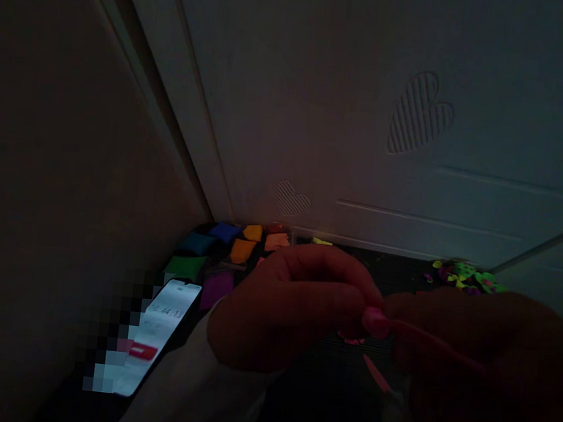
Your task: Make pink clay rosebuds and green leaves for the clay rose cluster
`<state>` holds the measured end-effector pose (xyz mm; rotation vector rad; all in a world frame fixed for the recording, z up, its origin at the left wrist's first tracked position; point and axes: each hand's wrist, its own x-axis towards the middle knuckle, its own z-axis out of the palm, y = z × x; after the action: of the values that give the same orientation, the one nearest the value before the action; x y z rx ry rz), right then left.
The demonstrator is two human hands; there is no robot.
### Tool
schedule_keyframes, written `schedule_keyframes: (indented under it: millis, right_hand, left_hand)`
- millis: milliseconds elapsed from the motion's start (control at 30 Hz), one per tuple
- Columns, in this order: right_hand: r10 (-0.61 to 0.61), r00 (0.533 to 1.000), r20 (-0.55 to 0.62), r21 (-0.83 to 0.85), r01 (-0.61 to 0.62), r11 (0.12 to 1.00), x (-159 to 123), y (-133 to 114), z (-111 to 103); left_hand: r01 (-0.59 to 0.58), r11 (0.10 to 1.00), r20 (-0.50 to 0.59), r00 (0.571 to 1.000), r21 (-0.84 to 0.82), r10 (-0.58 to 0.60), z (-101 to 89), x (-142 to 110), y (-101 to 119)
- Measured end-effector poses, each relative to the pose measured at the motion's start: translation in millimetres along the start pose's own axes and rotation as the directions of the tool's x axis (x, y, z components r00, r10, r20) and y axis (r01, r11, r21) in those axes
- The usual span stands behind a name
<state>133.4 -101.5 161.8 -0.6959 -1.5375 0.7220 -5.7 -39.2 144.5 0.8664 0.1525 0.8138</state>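
My left hand [296,306] is closed in a pinch, its thumb and fingertips on a small pink lump [376,322] that looks like soft modelling clay. From the lump a thin, flat pink strip [439,342] runs right into my right hand [503,348], which is dark and curled around it. Whether lump and strip are one piece, I cannot tell. Below the hands lies a pointed pinkish stick [376,373] with a paler end. Some pink scraps [351,339] show on the dark surface behind my left fingers.
A lit phone [160,339] showing a timer lies at the left. Behind it are several colored packets, including blue [225,232], green [185,267], orange [242,251] and purple [218,288]. Multicolored pieces [470,276] sit at the back right. A pale panel with hearts [420,115] rises behind.
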Motion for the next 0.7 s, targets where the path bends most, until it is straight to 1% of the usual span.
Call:
schedule_keyframes:
  millis: [67, 233, 333, 400, 533, 600, 700]
  right_hand:
    - [-0.014, 1.0, 0.011, -0.005, 0.014, 1.0, 1, -1, -1]
    - [0.001, 0.993, 0.116, -0.002, -0.001, 1.0, 3, 0, -8]
    - [0.002, 0.99, 0.14, -0.001, -0.002, 1.0, 3, 1, -12]
    - [0.007, 0.991, 0.134, 0.004, -0.008, 1.0, 2, 1, -11]
    - [0.028, 0.999, 0.042, 0.018, -0.029, 0.999, 2, -1, -5]
    - [0.028, 0.999, 0.042, 0.013, -0.029, 0.999, 3, -3, -3]
    - [0.012, 0.996, 0.088, 0.003, -0.012, 1.0, 7, -5, -4]
  left_hand:
    - [-0.002, 1.0, 0.0, 1.0, -0.002, 0.002, -0.4, 0, 0]
    - [-0.007, 1.0, -0.002, 1.0, -0.003, 0.007, -0.4, -1, -1]
    - [-0.015, 1.0, -0.008, 1.0, -0.003, 0.015, 0.1, -1, -1]
    - [-0.024, 1.0, -0.012, 1.0, -0.006, 0.024, 0.5, 0, -1]
    - [-0.024, 1.0, -0.018, 1.0, 0.003, 0.024, 1.1, 0, -1]
    - [-0.02, 1.0, -0.014, 1.0, 0.01, 0.02, 1.1, 0, -1]
    - [-0.017, 1.0, -0.009, 1.0, 0.012, 0.017, 0.7, 0, -1]
